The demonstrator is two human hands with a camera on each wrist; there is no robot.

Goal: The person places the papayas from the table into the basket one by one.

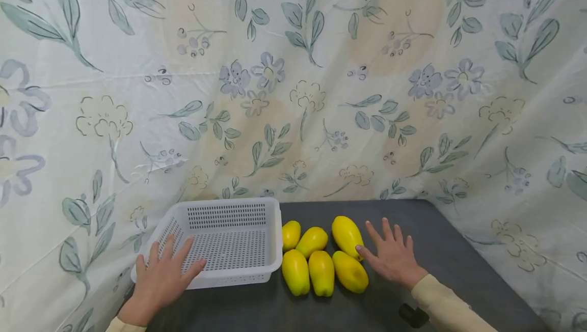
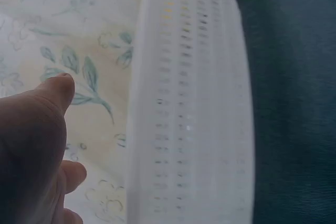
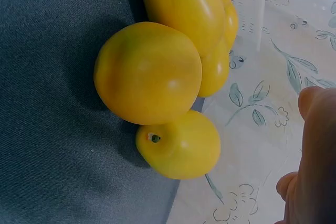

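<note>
Hands: your left hand and right hand had fingers spread, holding nothing | Fruit: 6 yellow fruits lay clustered beside the white basket | Risk: nudging 1 smooth, crowded fruit could have rolled its neighbours

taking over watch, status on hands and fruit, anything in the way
Left hand open by white basket. Right hand open near six yellow fruits on dark table. No obstruction visible.
</note>
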